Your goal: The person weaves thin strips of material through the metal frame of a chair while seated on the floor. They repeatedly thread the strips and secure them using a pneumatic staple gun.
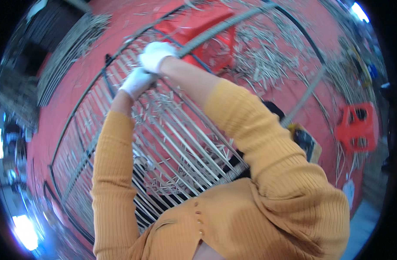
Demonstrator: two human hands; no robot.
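Your 2 hands were close together over the far left part of the frame (228,28), both in white gloves. The left hand (139,82) was the nearer, and the right hand (157,57) sat just beyond it and slightly to the right, beside a pale wrapped bar. Your fingers looked curled, but blur and the gloves hid how far closed either grip was, so I could not tell what, if anything, each had hold of.

The frame stood in front of you, reaching from near your chest to the far side, with a dark outer rim and a row of pale strips (181,138) running side by side across it. Your yellow sleeves (246,115) passed over it, the right arm crossing toward the left.

On the far side, 1 red stool (190,28) was partly behind the wrapped bar, with loose strips (263,56) scattered to its right on the red floor (125,17). A 2nd red stool (362,128) was well apart on the right. At far left lay a long bundle of slats (62,71).
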